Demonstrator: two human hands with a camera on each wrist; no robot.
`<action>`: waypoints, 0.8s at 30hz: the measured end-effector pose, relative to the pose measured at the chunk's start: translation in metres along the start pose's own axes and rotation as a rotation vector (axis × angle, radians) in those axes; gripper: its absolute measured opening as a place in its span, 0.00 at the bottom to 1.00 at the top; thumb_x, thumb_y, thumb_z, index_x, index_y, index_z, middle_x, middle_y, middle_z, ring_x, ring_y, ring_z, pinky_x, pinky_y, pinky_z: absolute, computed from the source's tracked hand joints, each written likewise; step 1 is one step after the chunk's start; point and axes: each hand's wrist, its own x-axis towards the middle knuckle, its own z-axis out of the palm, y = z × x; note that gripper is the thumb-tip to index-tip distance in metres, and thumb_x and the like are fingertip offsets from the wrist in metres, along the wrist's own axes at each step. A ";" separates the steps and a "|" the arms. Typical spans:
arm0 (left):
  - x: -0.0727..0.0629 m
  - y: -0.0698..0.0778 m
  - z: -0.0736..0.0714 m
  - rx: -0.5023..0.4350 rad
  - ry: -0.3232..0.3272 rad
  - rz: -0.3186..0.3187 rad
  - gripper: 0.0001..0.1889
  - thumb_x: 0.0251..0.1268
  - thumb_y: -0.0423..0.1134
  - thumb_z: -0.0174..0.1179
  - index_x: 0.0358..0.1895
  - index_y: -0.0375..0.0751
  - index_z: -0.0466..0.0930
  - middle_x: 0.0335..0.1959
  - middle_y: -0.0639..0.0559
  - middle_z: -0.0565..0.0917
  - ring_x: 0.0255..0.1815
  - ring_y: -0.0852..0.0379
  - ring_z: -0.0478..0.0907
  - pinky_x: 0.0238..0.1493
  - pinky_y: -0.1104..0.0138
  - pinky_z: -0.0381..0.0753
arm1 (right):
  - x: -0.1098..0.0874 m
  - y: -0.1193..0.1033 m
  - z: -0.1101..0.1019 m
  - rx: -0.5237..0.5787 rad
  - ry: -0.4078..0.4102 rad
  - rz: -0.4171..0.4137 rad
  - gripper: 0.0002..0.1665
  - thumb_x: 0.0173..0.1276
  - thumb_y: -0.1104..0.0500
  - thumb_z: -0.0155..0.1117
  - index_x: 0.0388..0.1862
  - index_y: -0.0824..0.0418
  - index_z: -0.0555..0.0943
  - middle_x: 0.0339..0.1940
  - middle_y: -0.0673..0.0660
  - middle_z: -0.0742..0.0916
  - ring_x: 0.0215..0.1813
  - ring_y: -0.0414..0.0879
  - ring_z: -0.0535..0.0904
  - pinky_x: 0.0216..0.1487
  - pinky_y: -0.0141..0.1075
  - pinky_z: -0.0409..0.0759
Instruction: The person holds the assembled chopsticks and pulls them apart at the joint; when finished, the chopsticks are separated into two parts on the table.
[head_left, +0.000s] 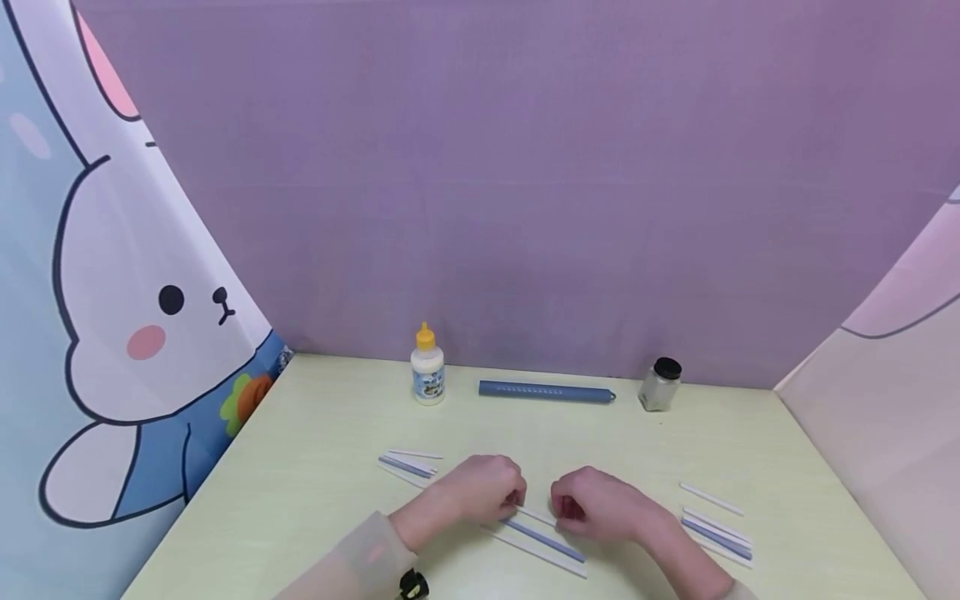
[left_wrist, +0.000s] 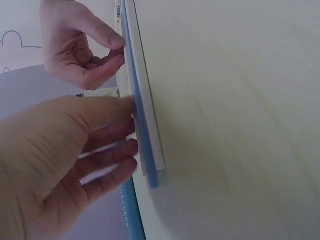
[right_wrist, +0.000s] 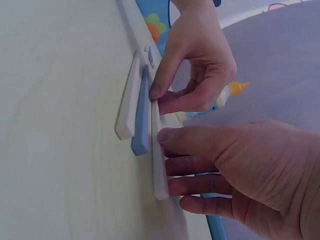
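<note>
Three slim sticks lie roughly side by side before me: a near white stick (head_left: 534,553), a blue stick (head_left: 543,540) in the middle and a far white stick (right_wrist: 159,165). My left hand (head_left: 487,489) pinches the far white stick between thumb and fingers toward its left end. Closer to its right end, my right hand (head_left: 603,506) has thumb and fingertips on either side of the same stick. In the right wrist view, this stick's right end juts out beyond those of the other two.
Loose white and blue sticks lie in a left group (head_left: 408,468) and a right group (head_left: 717,537). Along the back stand a glue bottle (head_left: 428,375) with a yellow cap and a small black-lidded jar (head_left: 660,387). A blue bar (head_left: 547,392) lies between them.
</note>
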 end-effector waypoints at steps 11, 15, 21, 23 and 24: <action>-0.003 0.002 0.003 -0.028 0.014 -0.018 0.04 0.63 0.37 0.73 0.34 0.55 0.90 0.30 0.66 0.85 0.32 0.72 0.76 0.37 0.80 0.77 | 0.005 -0.004 0.004 0.011 -0.018 0.035 0.12 0.66 0.63 0.75 0.30 0.49 0.81 0.24 0.38 0.78 0.28 0.27 0.71 0.34 0.24 0.74; -0.005 0.001 0.001 -0.067 0.042 -0.020 0.05 0.60 0.35 0.70 0.32 0.52 0.86 0.28 0.64 0.81 0.29 0.71 0.72 0.33 0.80 0.74 | 0.007 -0.004 0.005 -0.021 0.022 0.019 0.12 0.68 0.66 0.69 0.31 0.50 0.78 0.26 0.39 0.74 0.30 0.28 0.68 0.35 0.25 0.73; -0.006 0.002 -0.002 -0.135 0.120 -0.063 0.05 0.65 0.35 0.62 0.34 0.50 0.75 0.26 0.63 0.74 0.26 0.68 0.68 0.28 0.75 0.68 | 0.009 -0.008 -0.005 0.025 0.046 0.024 0.11 0.75 0.66 0.60 0.35 0.52 0.72 0.27 0.40 0.70 0.30 0.29 0.64 0.34 0.25 0.69; -0.006 0.004 -0.005 -0.141 0.136 -0.066 0.06 0.70 0.37 0.58 0.33 0.50 0.73 0.23 0.63 0.71 0.25 0.67 0.68 0.27 0.74 0.68 | 0.010 -0.010 -0.010 0.043 0.053 0.019 0.11 0.80 0.64 0.58 0.35 0.51 0.73 0.26 0.39 0.68 0.28 0.28 0.63 0.32 0.25 0.67; -0.006 0.005 -0.006 -0.142 0.138 -0.069 0.07 0.72 0.37 0.56 0.32 0.50 0.72 0.22 0.62 0.70 0.23 0.67 0.68 0.26 0.73 0.67 | 0.010 -0.012 -0.012 0.039 0.062 0.010 0.11 0.81 0.63 0.58 0.35 0.51 0.73 0.25 0.39 0.68 0.27 0.28 0.62 0.31 0.25 0.67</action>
